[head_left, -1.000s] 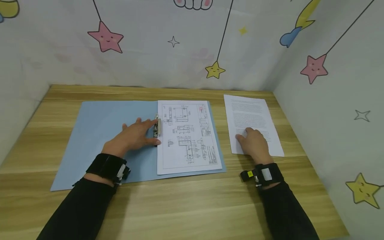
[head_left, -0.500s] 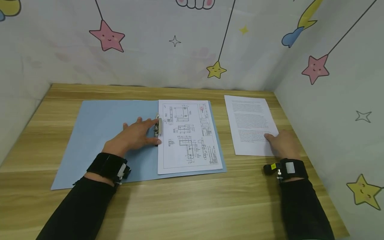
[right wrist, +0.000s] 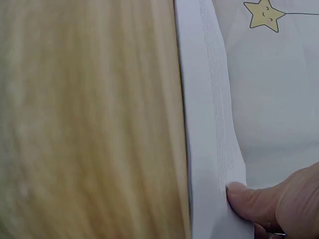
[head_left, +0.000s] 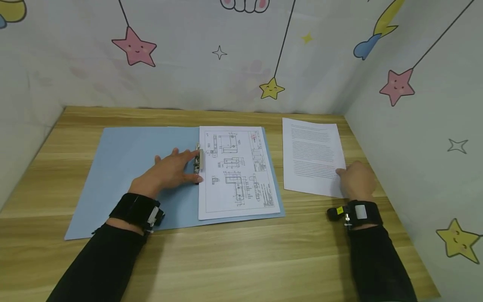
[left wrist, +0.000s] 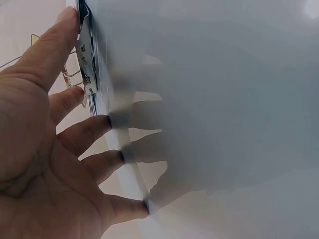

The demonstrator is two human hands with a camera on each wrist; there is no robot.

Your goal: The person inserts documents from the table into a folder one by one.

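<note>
An open light-blue clip folder [head_left: 124, 155] lies flat, with technical drawings [head_left: 241, 193] under the metal clip [head_left: 197, 163] along its spine. My left hand [head_left: 162, 172] rests spread on it, thumb and forefinger at the two ends of the clip. In the left wrist view the fingertips touch the glossy folder surface. To the right lies printed paper [head_left: 313, 155] covered in text lines. At its lower right edge, my right hand [head_left: 358, 180] pinches it, thumb on top. In the right wrist view the thumb [right wrist: 249, 199] presses the printed side; the other fingers are mostly hidden.
Everything lies on a wood-grain table [head_left: 226, 260]. White cloth walls [head_left: 170, 84] with cartoon stars enclose its back and sides. A strip of bare table separates the folder from the printed paper.
My right hand has slid right from the middle of the printed paper to its right edge and now pinches it. The paper has turned slightly clockwise. The left hand has kept its place.
</note>
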